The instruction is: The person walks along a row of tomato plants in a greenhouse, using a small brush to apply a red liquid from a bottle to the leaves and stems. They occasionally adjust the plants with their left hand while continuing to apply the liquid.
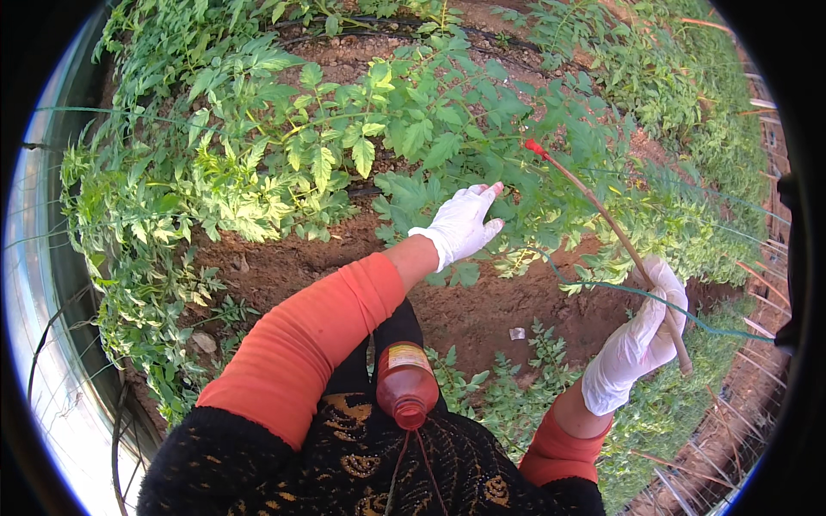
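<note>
My left hand [459,222], in a thin white glove with bare fingertips showing, reaches into the leaves of a tomato plant [445,138]. Its thumb and fingers are apart, with nothing visibly held; whether the fingertips touch a stem is unclear. In my right hand [645,329], also gloved in white, is a thin wooden stick [603,209] that slants up and left. A red wrapped tip [535,148] at its far end is close to the foliage. Green twine [600,284] crosses in front of the right hand. On my front hangs a plastic bottle [406,380] with red contents, tied by a cord.
Leafy rows of tomato plants stand left [161,168] and right [684,116]. Black drip hoses [413,22] run behind. Bare soil [464,309] lies between rows, with a small pale scrap [517,333]. A translucent sheet wall [48,290] closes the left side.
</note>
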Demonstrator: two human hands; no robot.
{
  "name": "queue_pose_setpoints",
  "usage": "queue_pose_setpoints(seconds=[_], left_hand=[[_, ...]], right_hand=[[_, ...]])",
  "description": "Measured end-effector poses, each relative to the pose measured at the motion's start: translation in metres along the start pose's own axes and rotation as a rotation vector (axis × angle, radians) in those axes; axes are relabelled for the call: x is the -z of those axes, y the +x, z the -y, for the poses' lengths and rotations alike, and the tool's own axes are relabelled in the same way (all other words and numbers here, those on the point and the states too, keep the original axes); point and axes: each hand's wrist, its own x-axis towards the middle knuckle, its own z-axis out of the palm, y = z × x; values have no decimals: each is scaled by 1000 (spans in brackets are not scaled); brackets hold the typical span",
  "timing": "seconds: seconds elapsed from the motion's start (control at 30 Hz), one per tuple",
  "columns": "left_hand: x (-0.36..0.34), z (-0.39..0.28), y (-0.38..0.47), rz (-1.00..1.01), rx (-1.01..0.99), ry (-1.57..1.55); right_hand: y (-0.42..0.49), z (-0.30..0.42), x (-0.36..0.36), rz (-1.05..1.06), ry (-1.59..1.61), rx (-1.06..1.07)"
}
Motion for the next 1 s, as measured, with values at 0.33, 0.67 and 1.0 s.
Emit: queue_pose_setpoints(seconds=[0.33,0.67,1.0], left_hand=[[-1,-4,2,-15,-2,1],[11,-3,-8,-59,-6,-49],[97,60,-85,-598,-59,-249]], right_hand=[[-5,13,28,-59,98,132],[-11,7,65,-323,150,129],[-22,-52,210,-795,687,-388]])
